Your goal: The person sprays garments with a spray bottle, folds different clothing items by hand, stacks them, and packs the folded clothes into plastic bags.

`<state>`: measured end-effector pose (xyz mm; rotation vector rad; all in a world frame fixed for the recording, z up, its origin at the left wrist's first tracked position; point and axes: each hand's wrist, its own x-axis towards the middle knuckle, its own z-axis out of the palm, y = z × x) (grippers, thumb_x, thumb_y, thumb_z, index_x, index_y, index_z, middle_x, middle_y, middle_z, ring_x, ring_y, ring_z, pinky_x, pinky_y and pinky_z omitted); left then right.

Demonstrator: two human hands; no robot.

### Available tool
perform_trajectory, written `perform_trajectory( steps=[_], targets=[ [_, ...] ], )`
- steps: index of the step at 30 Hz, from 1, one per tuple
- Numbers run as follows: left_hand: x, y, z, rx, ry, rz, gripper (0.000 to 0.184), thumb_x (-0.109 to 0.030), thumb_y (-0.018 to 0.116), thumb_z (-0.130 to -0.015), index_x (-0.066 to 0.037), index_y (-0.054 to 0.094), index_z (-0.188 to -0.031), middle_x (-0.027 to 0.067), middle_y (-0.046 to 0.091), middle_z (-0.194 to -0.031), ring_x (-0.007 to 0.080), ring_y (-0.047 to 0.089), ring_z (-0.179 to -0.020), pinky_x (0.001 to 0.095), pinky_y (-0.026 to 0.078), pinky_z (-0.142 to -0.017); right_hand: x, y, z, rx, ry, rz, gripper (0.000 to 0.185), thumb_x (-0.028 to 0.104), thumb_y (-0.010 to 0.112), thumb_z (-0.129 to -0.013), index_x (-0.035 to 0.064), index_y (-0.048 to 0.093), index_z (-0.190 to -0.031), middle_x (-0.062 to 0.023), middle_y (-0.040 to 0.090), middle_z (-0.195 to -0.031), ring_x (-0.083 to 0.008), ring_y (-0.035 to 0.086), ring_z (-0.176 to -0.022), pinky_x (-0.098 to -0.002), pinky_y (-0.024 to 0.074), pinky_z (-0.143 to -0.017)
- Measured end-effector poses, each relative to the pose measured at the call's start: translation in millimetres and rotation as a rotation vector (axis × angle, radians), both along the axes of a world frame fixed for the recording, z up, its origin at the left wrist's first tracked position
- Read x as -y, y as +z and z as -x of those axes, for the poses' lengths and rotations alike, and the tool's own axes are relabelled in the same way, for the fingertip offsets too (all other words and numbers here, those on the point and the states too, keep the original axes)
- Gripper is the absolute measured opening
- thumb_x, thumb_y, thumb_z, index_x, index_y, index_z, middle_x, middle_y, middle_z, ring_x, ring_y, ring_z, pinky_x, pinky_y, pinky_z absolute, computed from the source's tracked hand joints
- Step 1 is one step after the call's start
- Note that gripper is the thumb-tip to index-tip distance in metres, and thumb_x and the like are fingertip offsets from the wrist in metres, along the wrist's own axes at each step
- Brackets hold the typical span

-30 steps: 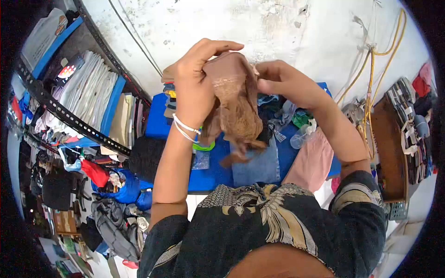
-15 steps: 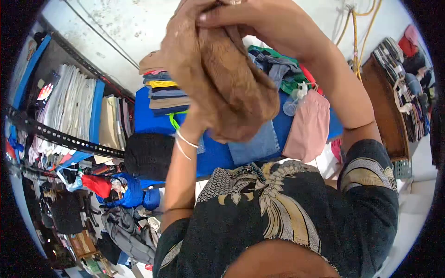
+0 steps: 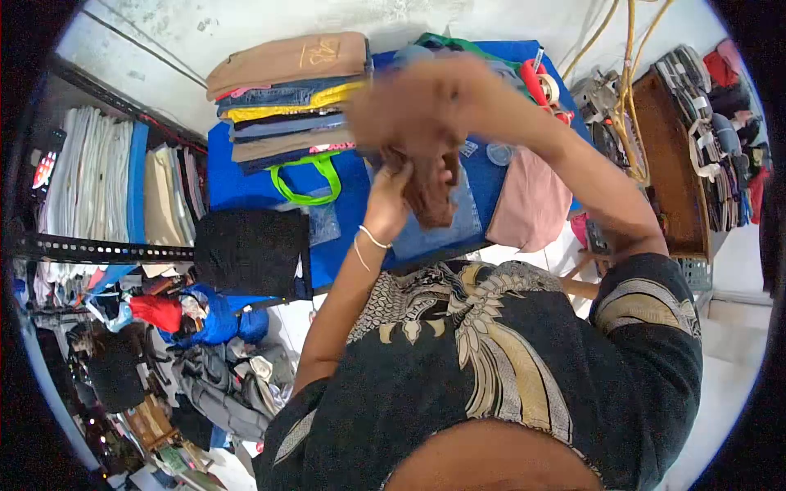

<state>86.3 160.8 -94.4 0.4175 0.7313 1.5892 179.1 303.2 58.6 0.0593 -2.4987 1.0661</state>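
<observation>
A crumpled brown cloth garment (image 3: pixel 430 188) hangs in a bunch above the blue table. My left hand (image 3: pixel 393 192), a white band at its wrist, is closed round its lower part with the fingers partly buried in the folds. Over its upper part is my right hand (image 3: pixel 463 94), blurred by motion along with the cloth there; its fingers are smeared, but it moves with the fabric. Beneath the garment lie folded light-blue jeans (image 3: pixel 463 217). Left of my hands, a bright green strap or handle (image 3: pixel 307 184) rests on the table.
A stack of folded clothes (image 3: pixel 286 94) stands at the table's back left. Black folded cloth (image 3: pixel 250 254) lies front left, pink trousers (image 3: pixel 532 200) on the right. A tape roll (image 3: pixel 550 88) sits at the back right. Clothes fill the left shelf (image 3: pixel 98 188); yellow cords (image 3: pixel 630 98) hang right.
The brown garment has come down and is gathered into a smaller bunch. Both hands are lower, my right hand still above my left. The camera view has shifted, showing more of the clothes stack.
</observation>
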Motion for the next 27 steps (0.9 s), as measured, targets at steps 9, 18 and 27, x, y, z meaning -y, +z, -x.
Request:
perform_trajectory(
  steps=[9, 18, 27],
  targets=[
    [10.7, -7.6, -6.8, 0.108, 0.159, -0.04, 0.036, -0.022, 0.039, -0.09, -0.001, 0.042, -0.12, 0.0111, 0.051, -0.116, 0.0239, 0.053, -0.101, 0.0368, 0.043, -0.088, 32.8, -136.2, -55.6, 0.07, -0.295, 0.455, 0.086, 0.032, 0.075, -0.062, 0.0038, 0.029, -0.129, -0.014, 0.033, -0.131, -0.0254, 0.032, -0.122, -0.0336, 0.0238, -0.102],
    [53.1, -72.9, -15.9, -1.348, -0.012, 0.066, 0.047, -0.008, 0.049, -0.079, -0.001, 0.036, -0.124, 0.0121, 0.045, -0.122, 0.0252, 0.049, -0.107, 0.0384, 0.04, -0.09, -3.1, -176.3, -37.3, 0.425, -0.048, 0.545, 0.06, 0.009, 0.066, -0.059, 0.0009, 0.047, -0.116, -0.0114, 0.054, -0.106, -0.02, 0.048, -0.104, -0.031, 0.0382, -0.088],
    [52.0, -73.0, -54.1, -1.574, 0.595, 0.291, 0.033, -0.006, 0.052, -0.079, -0.005, 0.049, -0.112, 0.0162, 0.046, -0.118, 0.0304, 0.04, -0.115, 0.0423, 0.029, -0.096, -187.9, -183.8, 14.0, 0.18, -0.564, -0.341, 0.037, 0.027, 0.067, -0.067, 0.005, 0.059, -0.096, -0.0133, 0.059, -0.091, -0.0305, 0.057, -0.086, -0.0367, 0.0463, -0.07]
  ],
)
